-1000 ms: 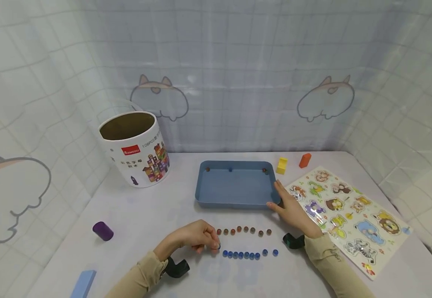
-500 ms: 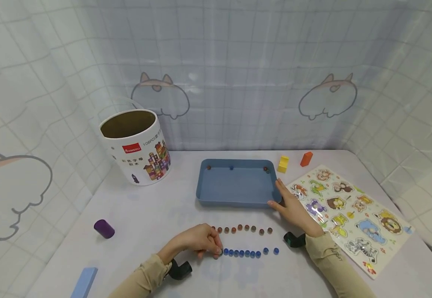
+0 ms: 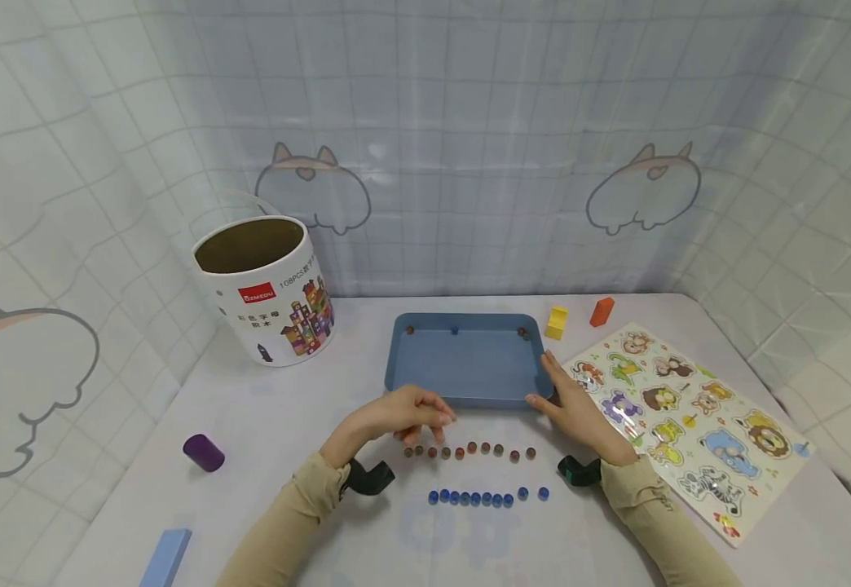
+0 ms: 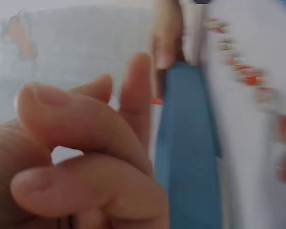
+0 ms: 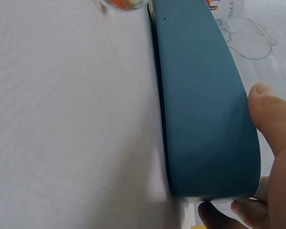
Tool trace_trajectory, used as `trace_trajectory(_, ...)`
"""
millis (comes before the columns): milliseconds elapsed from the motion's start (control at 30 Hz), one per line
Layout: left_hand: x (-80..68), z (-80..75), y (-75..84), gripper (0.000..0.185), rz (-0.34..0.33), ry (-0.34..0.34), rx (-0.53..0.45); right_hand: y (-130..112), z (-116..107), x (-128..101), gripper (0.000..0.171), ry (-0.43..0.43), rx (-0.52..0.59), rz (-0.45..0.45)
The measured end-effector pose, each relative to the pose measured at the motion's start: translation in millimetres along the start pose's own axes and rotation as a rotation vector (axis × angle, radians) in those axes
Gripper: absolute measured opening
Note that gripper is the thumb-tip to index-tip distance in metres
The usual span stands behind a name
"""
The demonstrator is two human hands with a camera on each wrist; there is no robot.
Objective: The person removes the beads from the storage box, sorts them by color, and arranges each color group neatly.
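Note:
My left hand (image 3: 405, 412) hovers by the front edge of the blue tray (image 3: 469, 367), fingers loosely bent; the left wrist view shows nothing held between its fingers (image 4: 100, 124). My right hand (image 3: 583, 417) holds the tray's front right corner, its thumb (image 5: 271, 117) at the front rim and the other fingers round the side. A row of reddish-brown marbles (image 3: 472, 447) lies in front of the tray. Nearer me runs a row of blue marbles (image 3: 475, 498), two of them spaced apart at the right. A few marbles (image 3: 455, 330) sit along the tray's back wall.
A large white bucket (image 3: 271, 302) stands back left. At left lie a purple cylinder (image 3: 204, 452) and a light blue block (image 3: 165, 558). A yellow block (image 3: 556, 323), an orange block (image 3: 601, 311) and an animal puzzle board (image 3: 682, 432) are at right.
My left hand has let go of a marble at the left end of the blue row and moved up to the tray's front edge. My right hand has stayed at the tray corner.

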State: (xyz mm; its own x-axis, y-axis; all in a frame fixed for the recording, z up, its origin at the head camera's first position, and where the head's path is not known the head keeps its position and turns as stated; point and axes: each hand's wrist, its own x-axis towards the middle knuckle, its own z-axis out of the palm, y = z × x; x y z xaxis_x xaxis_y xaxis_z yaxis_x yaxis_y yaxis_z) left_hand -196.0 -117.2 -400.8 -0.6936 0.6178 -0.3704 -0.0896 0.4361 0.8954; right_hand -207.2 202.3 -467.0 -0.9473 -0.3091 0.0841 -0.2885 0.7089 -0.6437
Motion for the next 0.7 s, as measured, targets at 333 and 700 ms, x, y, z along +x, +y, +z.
trace_trajectory(333,112.8,-29.9,44.5,0.042,-0.024,0.112,-0.318,4.3,0.1,-0.8,0.082,0.005,0.019,0.001)
trace_trajectory(700,200.5,-2.8,41.0,0.030,-0.195,0.257,-0.571,3.7,-0.3,0.7,0.082,0.022,0.027,-0.025)
